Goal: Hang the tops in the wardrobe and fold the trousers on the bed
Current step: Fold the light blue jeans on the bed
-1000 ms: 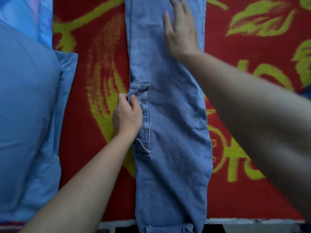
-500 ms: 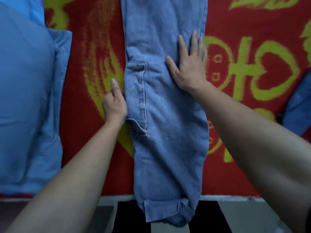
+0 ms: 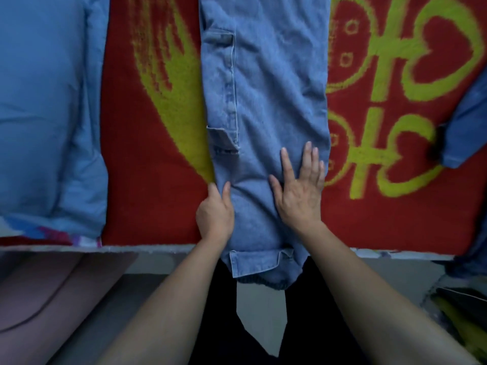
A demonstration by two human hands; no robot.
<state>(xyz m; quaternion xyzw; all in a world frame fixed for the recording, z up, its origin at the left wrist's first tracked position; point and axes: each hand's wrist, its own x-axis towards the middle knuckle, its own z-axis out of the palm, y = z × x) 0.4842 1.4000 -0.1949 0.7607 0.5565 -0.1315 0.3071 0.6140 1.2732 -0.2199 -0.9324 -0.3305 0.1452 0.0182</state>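
The blue trousers [image 3: 266, 101] are lying flat down the middle of the red blanket [image 3: 147, 193], and their near end is hanging over the bed's near edge. The right hand [image 3: 299, 198] is pressing them with straight, spread fingers. The left hand [image 3: 214, 216] is pinching their left edge. The cloth looks thick, soft and a bit heavy, so grabbing the edges with both hands seems best.

Faded matt denim trousers [image 3: 266, 101]; fuzzy woven blanket [image 3: 155, 180].

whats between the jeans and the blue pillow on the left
Only a strip of the red blanket with its yellow-green pattern lies between the jeans and the blue pillow. Nothing rests on that strip, as the head view shows.
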